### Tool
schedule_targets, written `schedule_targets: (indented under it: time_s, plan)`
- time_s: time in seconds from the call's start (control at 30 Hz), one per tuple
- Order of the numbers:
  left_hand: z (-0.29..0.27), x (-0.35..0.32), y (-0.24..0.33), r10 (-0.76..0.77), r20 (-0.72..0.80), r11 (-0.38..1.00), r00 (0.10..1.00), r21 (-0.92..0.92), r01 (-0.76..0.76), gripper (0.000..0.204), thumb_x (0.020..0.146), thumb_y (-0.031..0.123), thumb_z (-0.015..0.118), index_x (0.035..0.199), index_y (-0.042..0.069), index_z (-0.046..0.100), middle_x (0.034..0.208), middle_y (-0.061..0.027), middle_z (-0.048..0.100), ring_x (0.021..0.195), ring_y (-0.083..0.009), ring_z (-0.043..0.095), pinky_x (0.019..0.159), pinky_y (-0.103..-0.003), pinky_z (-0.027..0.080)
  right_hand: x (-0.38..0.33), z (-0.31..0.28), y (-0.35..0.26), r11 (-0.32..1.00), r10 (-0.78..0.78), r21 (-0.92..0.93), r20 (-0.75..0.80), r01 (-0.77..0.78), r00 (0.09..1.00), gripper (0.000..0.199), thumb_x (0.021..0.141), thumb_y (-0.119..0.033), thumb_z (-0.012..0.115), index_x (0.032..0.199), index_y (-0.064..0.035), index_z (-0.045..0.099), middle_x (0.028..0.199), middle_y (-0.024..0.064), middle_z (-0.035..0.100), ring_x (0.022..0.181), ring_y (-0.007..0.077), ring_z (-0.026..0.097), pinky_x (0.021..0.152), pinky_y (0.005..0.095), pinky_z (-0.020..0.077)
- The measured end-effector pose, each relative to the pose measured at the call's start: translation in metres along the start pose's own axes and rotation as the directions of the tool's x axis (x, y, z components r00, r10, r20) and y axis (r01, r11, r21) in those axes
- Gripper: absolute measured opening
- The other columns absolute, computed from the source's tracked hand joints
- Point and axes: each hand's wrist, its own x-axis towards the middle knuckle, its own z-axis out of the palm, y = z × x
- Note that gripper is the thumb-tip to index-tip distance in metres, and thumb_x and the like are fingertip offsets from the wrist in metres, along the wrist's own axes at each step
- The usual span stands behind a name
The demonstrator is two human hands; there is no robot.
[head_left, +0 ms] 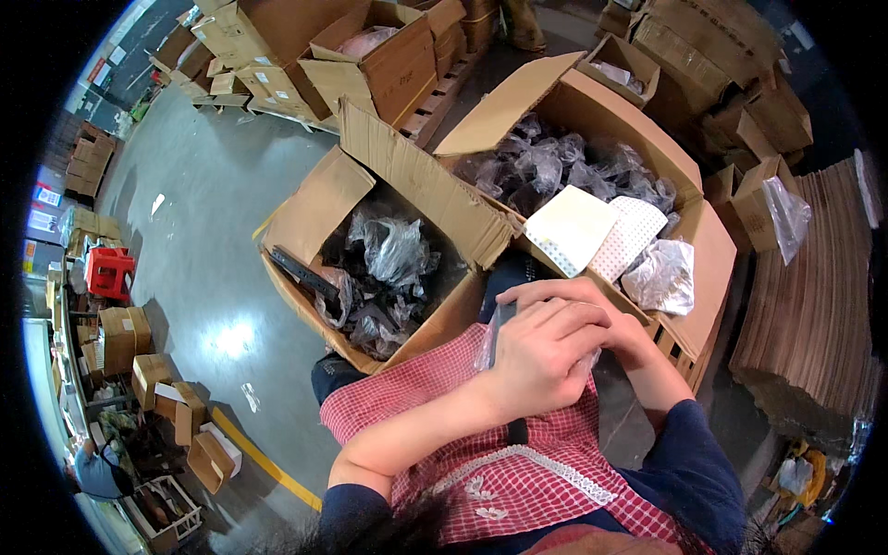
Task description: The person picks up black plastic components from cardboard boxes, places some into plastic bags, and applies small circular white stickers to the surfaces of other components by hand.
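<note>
My two hands meet in front of the red checked apron point(425, 393), above my lap. My left hand point(544, 356) is closed, its fingers bent over toward the right hand. My right hand point(592, 298) lies just beyond it, fingers curled around the same spot. A clear plastic bag point(488, 346) sticks out to the left of the hands; what it contains is mostly covered by them. Close by, an open carton point(296, 208) holds dark parts in clear bags. The larger open carton point(689, 171) is filled with bagged items, with white dotted sheets point(573, 227) on top.
Flattened cardboard point(814, 305) is stacked high at the right. Cartons on a pallet point(444, 102) stand at the back. A red stool point(109, 272) and small boxes point(211, 458) line the left side, near a yellow floor line point(268, 462). Another person point(97, 472) is at the far lower left.
</note>
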Motion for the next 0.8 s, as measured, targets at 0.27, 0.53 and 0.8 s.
schedule_targets:
  time_s: [0.27,0.53,0.8]
  plan:
    - [-0.03,-0.028,-0.046,-0.269,-0.039,0.963,0.962,0.013,0.269,0.027,0.079,-0.006,0.063,0.104,0.004,0.069,0.119,-0.014,0.067,0.116,-0.0344,0.062,0.1,-0.043,0.049,0.038,-0.127,-0.01,0.959,0.08,0.235,-0.763,0.16,0.642,0.024,0.089,-0.012,0.065,0.112,-0.0027,0.066,0.125,0.0144,0.067,0.116,0.0248,0.063,0.098,0.0405,0.0528]
    - [-0.043,-0.123,-0.117,-0.717,-0.054,0.684,0.695,0.135,0.717,0.028,0.088,-0.004,0.06,0.115,0.002,0.064,0.124,-0.0177,0.064,0.121,-0.0351,0.06,0.105,-0.041,0.047,0.146,-0.318,0.194,0.73,0.294,0.441,-0.892,0.522,0.343,0.026,0.093,-0.003,0.057,0.118,0.0032,0.06,0.127,0.0201,0.058,0.119,0.0349,0.055,0.104,0.051,0.0504]
    - [-0.036,-0.183,-0.148,-0.763,-0.223,0.564,0.607,0.231,0.793,0.04,0.086,0.001,0.063,0.125,0.003,0.057,0.134,-0.0235,0.051,0.125,-0.0424,0.052,0.1,-0.044,0.049,0.215,-0.322,0.307,0.918,0.035,0.25,-0.824,0.308,0.565,0.033,0.092,-0.02,0.066,0.116,0.0028,0.066,0.109,0.0121,0.069,0.097,0.0288,0.066,0.088,0.0439,0.0518]
